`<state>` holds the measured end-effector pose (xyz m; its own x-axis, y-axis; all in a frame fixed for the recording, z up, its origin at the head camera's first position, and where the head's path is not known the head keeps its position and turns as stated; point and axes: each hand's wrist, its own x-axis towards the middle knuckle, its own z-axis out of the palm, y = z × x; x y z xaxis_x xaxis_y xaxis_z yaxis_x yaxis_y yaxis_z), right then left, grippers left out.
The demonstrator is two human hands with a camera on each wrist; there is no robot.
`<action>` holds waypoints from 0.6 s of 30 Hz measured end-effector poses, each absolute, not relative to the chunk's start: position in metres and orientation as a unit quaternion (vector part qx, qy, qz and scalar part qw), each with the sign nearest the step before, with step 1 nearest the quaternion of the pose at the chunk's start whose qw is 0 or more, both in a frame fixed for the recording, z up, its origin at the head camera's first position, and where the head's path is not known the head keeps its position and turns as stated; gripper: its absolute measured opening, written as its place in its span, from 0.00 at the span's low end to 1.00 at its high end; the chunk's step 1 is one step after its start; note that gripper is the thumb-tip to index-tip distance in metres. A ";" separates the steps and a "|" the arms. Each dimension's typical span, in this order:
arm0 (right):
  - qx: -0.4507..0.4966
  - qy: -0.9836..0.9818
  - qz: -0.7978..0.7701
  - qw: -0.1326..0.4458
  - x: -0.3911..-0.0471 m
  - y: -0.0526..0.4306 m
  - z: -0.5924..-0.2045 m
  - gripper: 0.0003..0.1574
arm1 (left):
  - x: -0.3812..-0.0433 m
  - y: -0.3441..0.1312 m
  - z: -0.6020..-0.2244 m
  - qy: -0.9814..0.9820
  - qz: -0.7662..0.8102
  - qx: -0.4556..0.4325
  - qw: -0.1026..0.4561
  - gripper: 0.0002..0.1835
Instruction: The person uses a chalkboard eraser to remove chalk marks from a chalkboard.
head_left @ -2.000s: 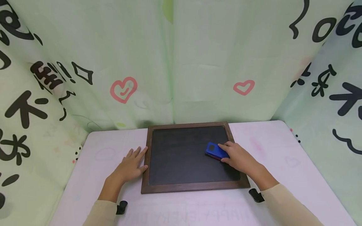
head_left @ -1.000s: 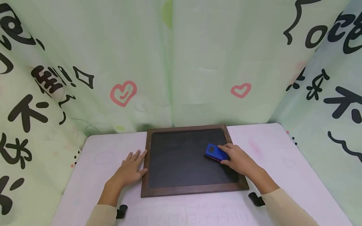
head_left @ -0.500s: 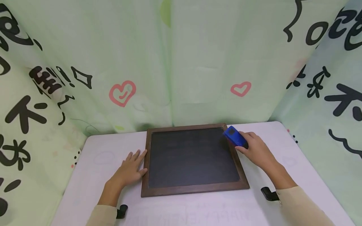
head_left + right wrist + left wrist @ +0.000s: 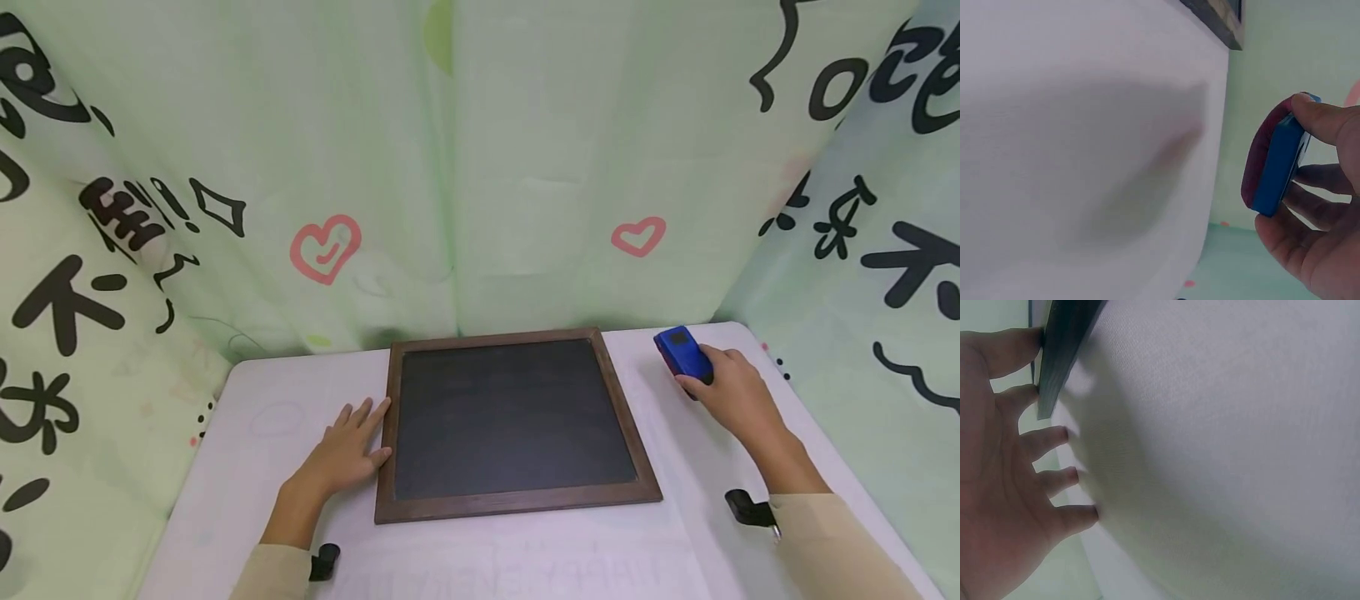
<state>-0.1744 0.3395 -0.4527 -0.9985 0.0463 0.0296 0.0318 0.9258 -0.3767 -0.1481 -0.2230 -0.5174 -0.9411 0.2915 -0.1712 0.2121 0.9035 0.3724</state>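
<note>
A blackboard (image 4: 510,417) in a brown wooden frame lies on the white table. My left hand (image 4: 347,446) rests beside it, fingers spread, with the thumb and index finger touching the frame's left edge; in the left wrist view the other fingertips (image 4: 1088,514) reach down to the tabletop. To the right of the board, my right hand (image 4: 738,396) grips a blue eraser (image 4: 682,352). In the right wrist view the eraser (image 4: 1277,165) shows a dark red felt underside, held by thumb and fingers above the table with its shadow below.
The white table (image 4: 525,558) has rounded far corners. A pale green curtain (image 4: 540,167) with black writing and pink hearts surrounds it at the back and sides. A black wrist-camera mount (image 4: 750,508) sticks out from the right sleeve, another (image 4: 324,562) from the left.
My right hand has lifted the eraser off the blackboard and carried it right, past the frame, over the table's far right. My left hand has stayed at the frame's left edge.
</note>
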 end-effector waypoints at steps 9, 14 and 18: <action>-0.040 -0.986 0.162 -0.022 -0.169 0.342 -0.476 0.47 | -0.149 -0.222 -0.516 0.969 0.176 0.130 0.112 0.40; -0.049 -0.987 0.151 -0.020 -0.168 0.338 -0.482 0.47 | -0.148 -0.222 -0.514 0.969 0.177 0.130 0.108 0.40; -0.058 -0.988 0.143 -0.028 -0.168 0.337 -0.486 0.48 | -0.147 -0.223 -0.515 0.969 0.177 0.133 0.111 0.40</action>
